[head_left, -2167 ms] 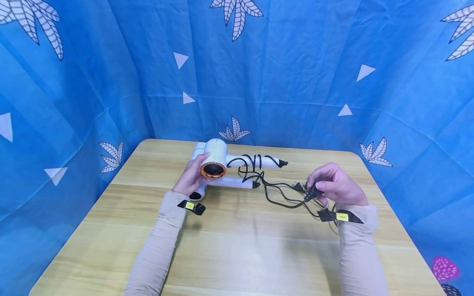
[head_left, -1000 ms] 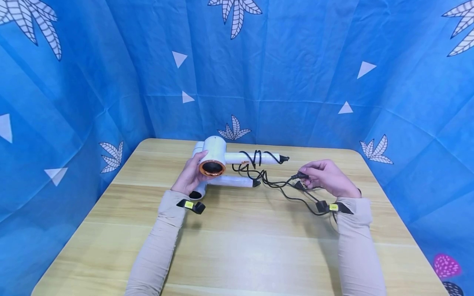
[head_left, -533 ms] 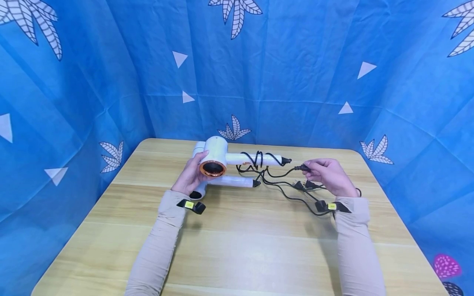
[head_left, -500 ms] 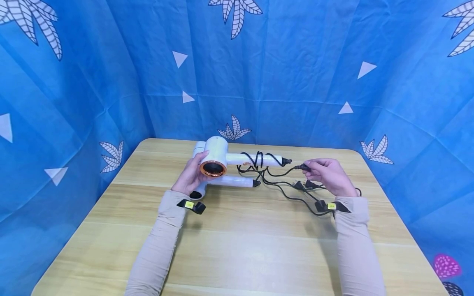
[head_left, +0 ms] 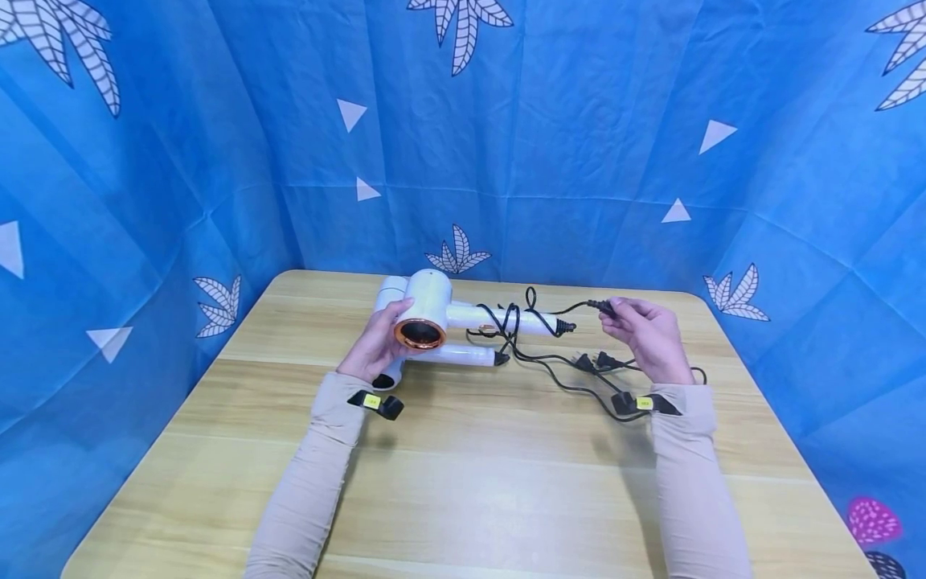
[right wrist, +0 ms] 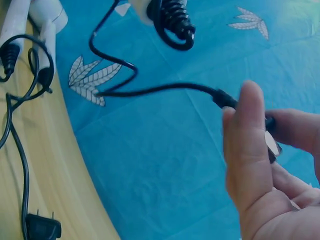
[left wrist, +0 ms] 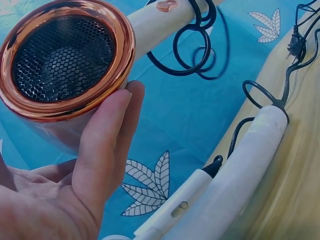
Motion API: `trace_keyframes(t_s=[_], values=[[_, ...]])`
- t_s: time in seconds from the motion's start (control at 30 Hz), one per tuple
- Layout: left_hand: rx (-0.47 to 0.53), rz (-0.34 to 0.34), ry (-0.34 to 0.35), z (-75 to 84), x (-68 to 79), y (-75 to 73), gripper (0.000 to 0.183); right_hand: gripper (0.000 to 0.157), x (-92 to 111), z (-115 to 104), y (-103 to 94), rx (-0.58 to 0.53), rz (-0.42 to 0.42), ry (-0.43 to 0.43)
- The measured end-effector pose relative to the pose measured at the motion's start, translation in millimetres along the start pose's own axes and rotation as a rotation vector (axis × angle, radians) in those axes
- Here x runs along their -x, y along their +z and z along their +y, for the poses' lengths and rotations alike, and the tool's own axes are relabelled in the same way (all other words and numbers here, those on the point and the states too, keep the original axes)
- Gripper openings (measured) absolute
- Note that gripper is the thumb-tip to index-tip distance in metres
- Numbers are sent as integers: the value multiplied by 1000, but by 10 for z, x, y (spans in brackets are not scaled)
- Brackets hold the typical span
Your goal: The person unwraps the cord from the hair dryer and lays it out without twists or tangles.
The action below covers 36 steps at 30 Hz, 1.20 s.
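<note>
My left hand (head_left: 379, 342) grips the barrel of a white hair dryer (head_left: 432, 296), raised above the table. Its copper-rimmed mesh end (left wrist: 62, 57) faces me, with its handle pointing right. Black cord (head_left: 514, 318) is wound loosely round that handle. To the right, my right hand (head_left: 653, 338) pinches the cord's plug (head_left: 602, 306) between thumb and fingers, level with the handle's tip. The fingers partly hide the plug. From it the cord runs back behind the handle, with a small loop standing above it.
A second white hair dryer (head_left: 457, 355) lies on the wooden table (head_left: 463, 482) just in front. Part of a third one (head_left: 391, 289) shows behind the held barrel. Their black plugs (head_left: 583, 363) and cords lie tangled on the right. Blue patterned cloth (head_left: 463, 145) encloses the back and sides.
My right hand has brought the plug up and away from me, taking the cord from the near side of the handle to behind it. The held dryer has shifted slightly right.
</note>
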<state>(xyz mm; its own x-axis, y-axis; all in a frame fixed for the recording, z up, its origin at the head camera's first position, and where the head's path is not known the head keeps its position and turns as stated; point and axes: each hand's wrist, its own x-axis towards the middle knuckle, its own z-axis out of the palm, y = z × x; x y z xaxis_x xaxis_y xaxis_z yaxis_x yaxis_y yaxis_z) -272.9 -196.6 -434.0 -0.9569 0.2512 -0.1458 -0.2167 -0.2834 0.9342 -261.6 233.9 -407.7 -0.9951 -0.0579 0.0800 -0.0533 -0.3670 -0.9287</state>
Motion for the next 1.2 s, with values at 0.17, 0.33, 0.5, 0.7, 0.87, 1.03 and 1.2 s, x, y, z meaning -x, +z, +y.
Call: trace_keyframes(t_s=[0.17, 0.33, 0.5, 0.7, 0.87, 1.03, 1.2], values=[[-22, -22, 4, -16, -9, 7, 57, 5, 9, -45, 48, -130, 67, -70], [-24, -36, 13, -40, -14, 21, 51, 5, 29, -81, 86, -209, 92, -122], [-46, -45, 18, -52, -15, 40, 52, 8, 68, -128, 129, -273, 80, -174], [-44, -36, 19, -58, -33, 31, 51, 11, 137, -226, 198, -361, 33, -202], [-32, -36, 23, -72, -38, 26, 47, 15, 196, -290, 241, -364, -14, -229], [-29, -11, 13, -82, -51, 20, 50, 18, 272, -347, 300, -375, -78, -236], [-23, 16, -6, -80, -70, 12, 57, 22, 361, -411, 347, -430, -157, -248]])
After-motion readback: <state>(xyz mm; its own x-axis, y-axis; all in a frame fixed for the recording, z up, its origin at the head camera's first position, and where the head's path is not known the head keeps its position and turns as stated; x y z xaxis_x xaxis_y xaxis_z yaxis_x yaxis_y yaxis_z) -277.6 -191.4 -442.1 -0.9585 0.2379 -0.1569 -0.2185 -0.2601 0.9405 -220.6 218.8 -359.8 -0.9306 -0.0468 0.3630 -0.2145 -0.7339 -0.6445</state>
